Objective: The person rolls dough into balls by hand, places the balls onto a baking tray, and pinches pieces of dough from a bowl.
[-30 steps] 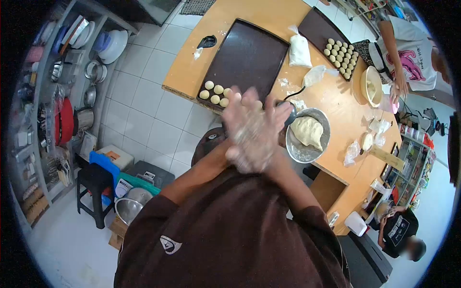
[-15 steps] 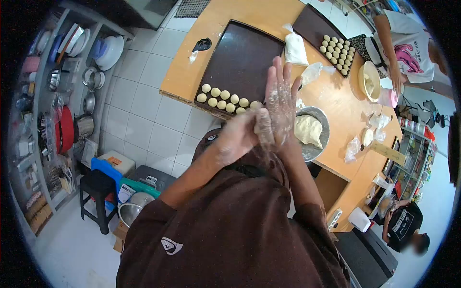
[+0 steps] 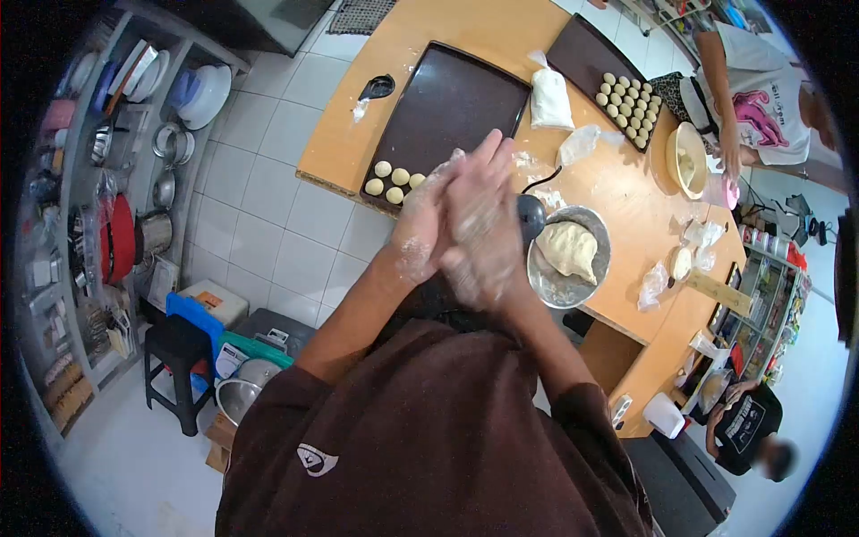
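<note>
My left hand (image 3: 422, 224) and my right hand (image 3: 488, 228), both dusted with white flour, press palm to palm in front of my chest. The right one is blurred and lies across the left. Whatever may be between the palms is hidden. Beyond them, a dark baking tray (image 3: 461, 94) carries pale dough balls (image 3: 395, 176) along its near edge; the hands cover part of that row. Right of my right hand, a metal bowl (image 3: 557, 288) holds a large lump of dough (image 3: 568, 249). Beside the bowl sits a dark rounded object (image 3: 531, 217) with a black cord.
A bag of white powder (image 3: 550, 100) stands between the tray and a second tray (image 3: 586, 43) with many dough balls. A co-worker (image 3: 761, 107) stands beyond a yellow bowl (image 3: 677, 170). Another person (image 3: 750, 428) is at lower right. Shelves (image 3: 89, 224) line the left.
My pressed hands have moved slightly left and tilted, with the right palm shifting across the left. They now cover more dough balls and expose the dark corded object by the bowl.
</note>
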Tool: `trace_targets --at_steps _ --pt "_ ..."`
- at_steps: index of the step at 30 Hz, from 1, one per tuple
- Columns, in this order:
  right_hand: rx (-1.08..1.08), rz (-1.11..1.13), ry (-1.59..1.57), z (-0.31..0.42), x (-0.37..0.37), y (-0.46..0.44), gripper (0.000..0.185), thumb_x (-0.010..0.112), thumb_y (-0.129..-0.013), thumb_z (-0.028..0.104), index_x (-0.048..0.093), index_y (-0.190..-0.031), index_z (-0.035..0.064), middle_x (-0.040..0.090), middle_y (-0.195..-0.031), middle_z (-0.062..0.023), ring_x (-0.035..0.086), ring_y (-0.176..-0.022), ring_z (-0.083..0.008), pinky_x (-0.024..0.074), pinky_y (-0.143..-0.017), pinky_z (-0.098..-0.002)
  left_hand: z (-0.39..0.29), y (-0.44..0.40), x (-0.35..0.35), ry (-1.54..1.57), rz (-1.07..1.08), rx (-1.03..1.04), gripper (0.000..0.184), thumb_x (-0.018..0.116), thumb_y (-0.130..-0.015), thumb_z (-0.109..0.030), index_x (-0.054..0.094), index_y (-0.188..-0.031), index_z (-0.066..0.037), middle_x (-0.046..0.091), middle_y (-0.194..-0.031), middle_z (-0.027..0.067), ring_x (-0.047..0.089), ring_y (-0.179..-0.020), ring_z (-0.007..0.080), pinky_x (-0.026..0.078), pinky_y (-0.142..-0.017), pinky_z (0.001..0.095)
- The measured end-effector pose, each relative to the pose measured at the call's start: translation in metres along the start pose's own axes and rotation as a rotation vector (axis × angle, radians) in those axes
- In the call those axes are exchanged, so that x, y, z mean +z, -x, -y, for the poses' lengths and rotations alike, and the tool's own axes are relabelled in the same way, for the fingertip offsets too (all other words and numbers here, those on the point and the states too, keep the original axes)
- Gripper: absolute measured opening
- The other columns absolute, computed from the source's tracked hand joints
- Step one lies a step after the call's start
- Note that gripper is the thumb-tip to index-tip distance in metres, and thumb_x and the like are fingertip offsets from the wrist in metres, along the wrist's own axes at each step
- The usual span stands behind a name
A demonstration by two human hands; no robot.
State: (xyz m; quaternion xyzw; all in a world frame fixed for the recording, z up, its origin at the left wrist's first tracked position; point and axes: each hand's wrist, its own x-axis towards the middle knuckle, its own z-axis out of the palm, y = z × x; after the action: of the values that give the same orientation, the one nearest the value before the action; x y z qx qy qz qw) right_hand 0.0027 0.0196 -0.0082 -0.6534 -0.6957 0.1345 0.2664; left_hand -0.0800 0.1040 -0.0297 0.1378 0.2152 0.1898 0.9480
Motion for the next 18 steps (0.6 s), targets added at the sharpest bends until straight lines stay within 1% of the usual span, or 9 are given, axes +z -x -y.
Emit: trace_targets --at_steps 2,7,8,10,11,12,13,15,18 --pt "-0.345 -0.035 0.125 0.012 0.013 0.008 0.082 0.047 -0.091 0.043 0.018 -0.153 -0.0030 0.019 -0.161 -0.0205 0.010 -0.151 -0.0366 0.0032 -0.119 -0.0585 0.029 -0.018 -0.020 -0.103 -0.039 0.028 0.052 0.030 -0.107 -0.037 0.036 -0.148 -0.005 0.047 -0.145 0.0104 0.047 -0.131 0.0186 0.036 -0.113 0.0367" --pt "0.002 -0.278 0.029 -0.031 -0.019 -0.031 0.077 0.041 -0.097 0.043 0.018 -0.153 -0.0054 0.018 -0.161 -0.0230 0.010 -0.151 -0.0383 0.0012 -0.119 -0.0573 0.006 0.027 0.019 -0.101 -0.048 -0.182 0.054 0.028 -0.107 -0.035 0.030 -0.152 -0.005 0.040 -0.152 0.0097 0.042 -0.136 0.0179 0.032 -0.116 0.0363" --pt "0.071 -0.326 0.017 -0.035 -0.024 -0.035 0.077 0.040 -0.098 0.043 0.018 -0.152 -0.0058 0.018 -0.160 -0.0235 0.010 -0.151 -0.0386 0.0008 -0.119 -0.0570 0.000 0.027 0.017 -0.028 0.038 -0.151 0.056 0.028 -0.107 -0.038 0.028 -0.153 -0.006 0.039 -0.153 0.0103 0.040 -0.138 0.0191 0.031 -0.117 0.0370" --pt "0.015 -0.138 0.157 -0.047 0.003 -0.012 0.077 0.041 -0.097 0.044 0.020 -0.152 -0.0055 0.018 -0.160 -0.0253 0.010 -0.151 -0.0393 0.0016 -0.119 -0.0574 -0.017 0.018 0.013 0.113 0.215 -0.070 0.061 0.027 -0.106 -0.045 0.024 -0.154 -0.007 0.037 -0.155 0.0114 0.035 -0.143 0.0214 0.029 -0.118 0.0383" --pt "-0.010 -0.043 0.226 -0.047 0.012 0.001 0.077 0.042 -0.096 0.044 0.021 -0.152 -0.0053 0.019 -0.159 -0.0261 0.009 -0.151 -0.0396 0.0020 -0.119 -0.0576 -0.015 0.011 0.018 -0.045 0.065 0.098 0.066 0.027 -0.105 -0.049 0.024 -0.154 -0.005 0.038 -0.154 0.0122 0.035 -0.142 0.0223 0.031 -0.117 0.0378" --pt "0.177 0.550 0.478 0.010 -0.014 -0.026 0.078 0.043 -0.094 0.046 0.022 -0.153 -0.0020 0.018 -0.161 -0.0229 0.009 -0.151 -0.0395 0.0011 -0.119 -0.0579 0.004 -0.003 -0.001 -0.107 0.136 0.148 0.066 0.027 -0.105 -0.049 0.024 -0.154 -0.004 0.037 -0.154 0.0120 0.035 -0.142 0.0226 0.030 -0.117 0.0378" --pt "-0.155 -0.015 -0.021 -0.005 0.024 0.012 0.080 0.045 -0.092 0.048 0.025 -0.153 0.0011 0.019 -0.162 -0.0182 0.010 -0.151 -0.0354 0.0005 -0.119 -0.0587 0.036 -0.023 -0.039 -0.168 0.208 0.195 0.066 0.027 -0.105 -0.048 0.024 -0.153 -0.004 0.036 -0.155 0.0119 0.035 -0.142 0.0229 0.030 -0.117 0.0378" --pt "-0.253 0.024 0.128 0.011 0.011 -0.001 0.079 0.049 -0.089 0.045 0.027 -0.152 0.0023 0.021 -0.162 -0.0158 0.011 -0.152 -0.0297 0.0004 -0.120 -0.0580 0.047 -0.026 -0.050 -0.173 0.294 0.188 0.064 0.030 -0.106 -0.046 0.025 -0.153 -0.004 0.035 -0.155 0.0107 0.035 -0.142 0.0205 0.029 -0.118 0.0359" --pt "-0.039 -0.210 0.103 -0.013 -0.003 -0.033 0.067 0.023 -0.103 0.041 0.020 -0.154 -0.0029 0.017 -0.161 -0.0225 0.011 -0.151 -0.0380 -0.0047 -0.119 -0.0550 0.035 0.015 -0.028 -0.008 0.318 0.014 0.058 0.036 -0.106 -0.040 0.026 -0.153 -0.007 0.034 -0.155 0.0076 0.034 -0.141 0.0123 0.029 -0.117 0.0304"
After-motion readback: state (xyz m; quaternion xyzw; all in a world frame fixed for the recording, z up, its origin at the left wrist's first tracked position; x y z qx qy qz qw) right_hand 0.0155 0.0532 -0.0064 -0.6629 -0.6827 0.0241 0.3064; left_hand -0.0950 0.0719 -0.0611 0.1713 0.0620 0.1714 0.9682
